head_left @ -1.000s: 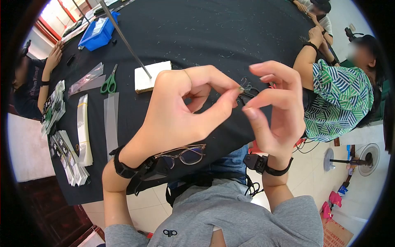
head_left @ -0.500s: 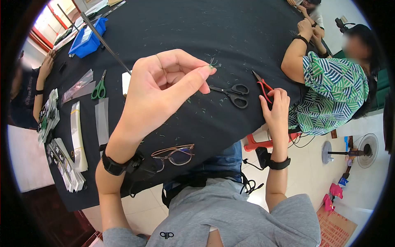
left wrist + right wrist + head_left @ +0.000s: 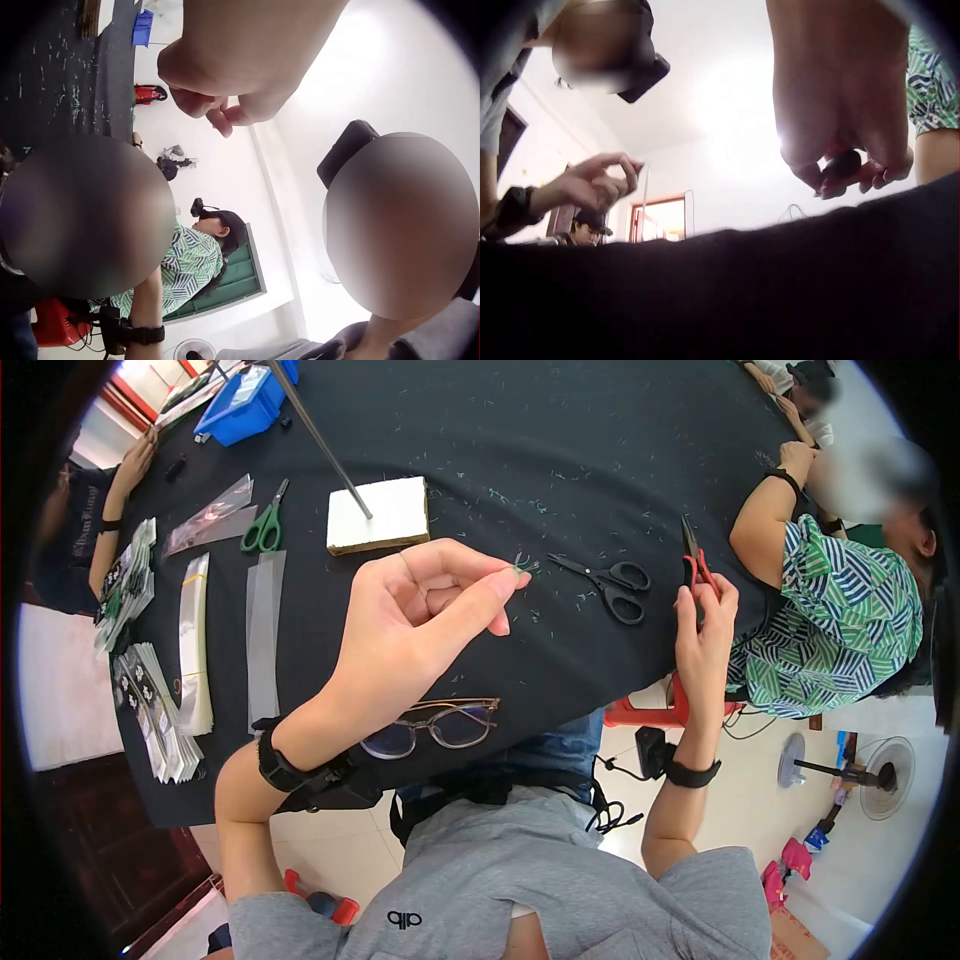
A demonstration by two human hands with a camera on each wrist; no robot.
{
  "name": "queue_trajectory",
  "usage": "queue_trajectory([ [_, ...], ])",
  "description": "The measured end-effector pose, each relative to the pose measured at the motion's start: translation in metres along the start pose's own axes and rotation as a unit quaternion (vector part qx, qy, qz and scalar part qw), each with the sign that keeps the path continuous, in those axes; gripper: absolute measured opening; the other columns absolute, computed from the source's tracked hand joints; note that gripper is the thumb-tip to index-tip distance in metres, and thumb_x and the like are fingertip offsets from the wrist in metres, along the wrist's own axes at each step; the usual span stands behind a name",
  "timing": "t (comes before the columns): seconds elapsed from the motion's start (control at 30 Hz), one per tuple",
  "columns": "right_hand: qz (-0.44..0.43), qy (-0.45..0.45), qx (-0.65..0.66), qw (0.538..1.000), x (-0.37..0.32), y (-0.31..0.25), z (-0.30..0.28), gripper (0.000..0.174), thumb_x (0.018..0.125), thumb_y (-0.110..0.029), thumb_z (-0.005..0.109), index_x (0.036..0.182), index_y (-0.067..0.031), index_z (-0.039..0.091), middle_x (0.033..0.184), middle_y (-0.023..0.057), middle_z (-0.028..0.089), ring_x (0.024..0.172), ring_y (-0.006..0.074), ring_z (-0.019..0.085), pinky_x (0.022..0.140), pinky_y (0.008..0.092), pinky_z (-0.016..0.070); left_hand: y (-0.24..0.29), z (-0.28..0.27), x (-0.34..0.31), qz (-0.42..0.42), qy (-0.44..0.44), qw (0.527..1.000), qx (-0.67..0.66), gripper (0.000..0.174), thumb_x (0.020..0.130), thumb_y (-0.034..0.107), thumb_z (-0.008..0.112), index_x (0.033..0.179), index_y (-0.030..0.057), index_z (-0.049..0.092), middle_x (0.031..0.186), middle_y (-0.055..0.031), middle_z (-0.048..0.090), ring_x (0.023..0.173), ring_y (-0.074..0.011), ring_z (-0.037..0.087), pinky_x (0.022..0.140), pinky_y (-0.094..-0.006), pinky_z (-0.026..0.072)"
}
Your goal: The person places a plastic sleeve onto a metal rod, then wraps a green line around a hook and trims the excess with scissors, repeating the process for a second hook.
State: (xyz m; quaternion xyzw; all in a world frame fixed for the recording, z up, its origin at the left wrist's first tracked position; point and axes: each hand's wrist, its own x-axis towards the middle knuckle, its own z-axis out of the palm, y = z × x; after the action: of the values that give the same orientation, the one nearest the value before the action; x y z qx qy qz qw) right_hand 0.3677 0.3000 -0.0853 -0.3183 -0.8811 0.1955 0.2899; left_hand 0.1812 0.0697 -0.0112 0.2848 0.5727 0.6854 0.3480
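My left hand (image 3: 405, 615) is raised over the black cloth in the head view. Between its thumb and index finger it pinches a small tuft of thin green wire-like strands (image 3: 523, 567), mostly hidden by the fingertips. At the table's right edge my right hand (image 3: 706, 640) grips red-handled pliers (image 3: 690, 543), their dark jaws pointing away from me. Black scissors (image 3: 618, 592) lie on the cloth between the two hands. The left wrist view shows the left hand (image 3: 232, 67) from beneath, its strands hidden.
Small green clippings litter the cloth. A metal rod stands in a white block (image 3: 390, 515) behind my left hand. Eyeglasses (image 3: 440, 728) lie near the front edge. Leftward are green scissors (image 3: 263, 530), clear strips (image 3: 264, 630) and packet stacks (image 3: 160, 725). A person in a patterned shirt (image 3: 840, 620) sits right.
My right hand has moved from beside the left fingertips to the right and taken hold of the pliers. The left hand still pinches the strands. The head view has shifted.
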Motion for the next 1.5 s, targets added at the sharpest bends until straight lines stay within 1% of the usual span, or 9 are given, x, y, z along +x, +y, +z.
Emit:
queue_trajectory([
  [0.2, -0.057, -0.095, 0.205, 0.972, -0.023, -0.071, -0.006, 0.014, 0.075, -0.011, 0.067, 0.079, 0.0, 0.061, 0.114, 0.016, 0.045, 0.103, 0.0287, 0.042, 0.091, 0.037, 0.0337, -0.012, -0.002, 0.001, 0.016, 0.02, 0.999, 0.023, 0.014, 0.091, 0.009, 0.061, 0.098, -0.0018, 0.065, 0.068, -0.0025, 0.061, 0.049, 0.0001, 0.04, 0.044, -0.0168, 0.0252],
  [0.33, -0.1, -0.119, 0.214, 0.965, -0.028, -0.095, 0.007, 0.017, 0.067, -0.012, 0.073, 0.073, -0.0005, 0.062, 0.11, 0.0201, 0.044, 0.101, 0.0305, 0.041, 0.089, 0.0391, 0.033, -0.023, -0.003, 0.0, 0.036, 0.033, 0.999, 0.024, 0.013, 0.091, 0.007, 0.061, 0.099, -0.0014, 0.066, 0.073, -0.0044, 0.064, 0.057, -0.0016, 0.051, 0.048, -0.0156, 0.034],
  [0.5, -0.117, -0.132, 0.191, 0.965, -0.028, -0.104, 0.019, 0.018, 0.067, -0.014, 0.074, 0.072, -0.0016, 0.062, 0.109, 0.0203, 0.045, 0.101, 0.0314, 0.04, 0.089, 0.0427, 0.0295, -0.021, -0.006, -0.001, 0.03, 0.015, 0.997, 0.064, 0.012, 0.089, 0.003, 0.061, 0.099, -0.0016, 0.065, 0.085, -0.0079, 0.068, 0.07, -0.0065, 0.062, 0.062, -0.0177, 0.0485],
  [0.83, -0.125, -0.136, 0.195, 0.963, -0.026, -0.103, 0.021, 0.017, 0.068, -0.015, 0.073, 0.073, -0.0021, 0.063, 0.11, 0.0201, 0.045, 0.099, 0.0309, 0.04, 0.086, 0.0423, 0.0296, -0.024, -0.009, -0.002, 0.05, 0.007, 0.99, 0.13, 0.012, 0.088, 0.0, 0.062, 0.099, -0.0025, 0.065, 0.083, -0.0074, 0.066, 0.07, -0.0079, 0.063, 0.059, -0.0176, 0.0482],
  [1.1, -0.133, -0.124, 0.189, 0.965, -0.027, -0.103, 0.019, 0.015, 0.069, -0.013, 0.073, 0.072, -0.0025, 0.062, 0.109, 0.0177, 0.05, 0.091, 0.0286, 0.043, 0.078, 0.0363, 0.0323, -0.025, -0.009, -0.002, 0.134, 0.022, 0.97, 0.202, 0.013, 0.086, -0.005, 0.062, 0.098, -0.0032, 0.066, 0.077, -0.0058, 0.064, 0.064, -0.004, 0.061, 0.05, -0.0136, 0.0387],
  [1.23, -0.139, -0.118, 0.196, 0.964, -0.029, -0.103, 0.019, 0.015, 0.07, -0.011, 0.073, 0.073, -0.002, 0.062, 0.107, 0.0159, 0.051, 0.087, 0.0274, 0.044, 0.075, 0.0353, 0.0322, -0.026, -0.008, -0.002, 0.117, 0.026, 0.969, 0.217, 0.013, 0.085, -0.005, 0.061, 0.097, -0.0031, 0.066, 0.077, -0.0054, 0.064, 0.064, -0.0035, 0.061, 0.049, -0.013, 0.0374],
  [1.3, -0.13, -0.12, 0.191, 0.965, -0.03, -0.104, 0.019, 0.014, 0.07, -0.009, 0.072, 0.073, -0.0015, 0.061, 0.106, 0.0142, 0.053, 0.083, 0.026, 0.045, 0.073, 0.0355, 0.0317, -0.031, -0.003, 0.001, 0.152, 0.078, 0.973, 0.154, 0.011, 0.079, 0.002, 0.069, 0.09, 0.0014, 0.071, 0.057, 0.0061, 0.053, 0.044, 0.0027, 0.031, 0.042, -0.0182, 0.0185],
  [1.43, -0.132, -0.115, 0.204, 0.963, -0.031, -0.104, 0.02, 0.014, 0.069, -0.009, 0.073, 0.074, -0.0012, 0.061, 0.105, 0.0132, 0.054, 0.081, 0.0252, 0.045, 0.072, 0.0359, 0.0311, -0.029, -0.006, 0.0, 0.163, 0.07, 0.972, 0.152, 0.01, 0.08, 0.002, 0.068, 0.089, 0.0017, 0.071, 0.056, 0.0069, 0.052, 0.044, 0.0029, 0.03, 0.042, -0.0182, 0.0181],
  [1.5, -0.129, -0.112, 0.21, 0.963, -0.031, -0.103, 0.02, 0.014, 0.069, -0.01, 0.073, 0.074, -0.0014, 0.062, 0.104, 0.0136, 0.055, 0.081, 0.025, 0.045, 0.072, 0.0358, 0.0311, -0.024, -0.01, -0.003, 0.101, 0.023, 0.974, 0.202, 0.011, 0.086, -0.003, 0.063, 0.097, -0.0026, 0.065, 0.075, -0.005, 0.064, 0.066, -0.0053, 0.062, 0.053, -0.0152, 0.0447],
])
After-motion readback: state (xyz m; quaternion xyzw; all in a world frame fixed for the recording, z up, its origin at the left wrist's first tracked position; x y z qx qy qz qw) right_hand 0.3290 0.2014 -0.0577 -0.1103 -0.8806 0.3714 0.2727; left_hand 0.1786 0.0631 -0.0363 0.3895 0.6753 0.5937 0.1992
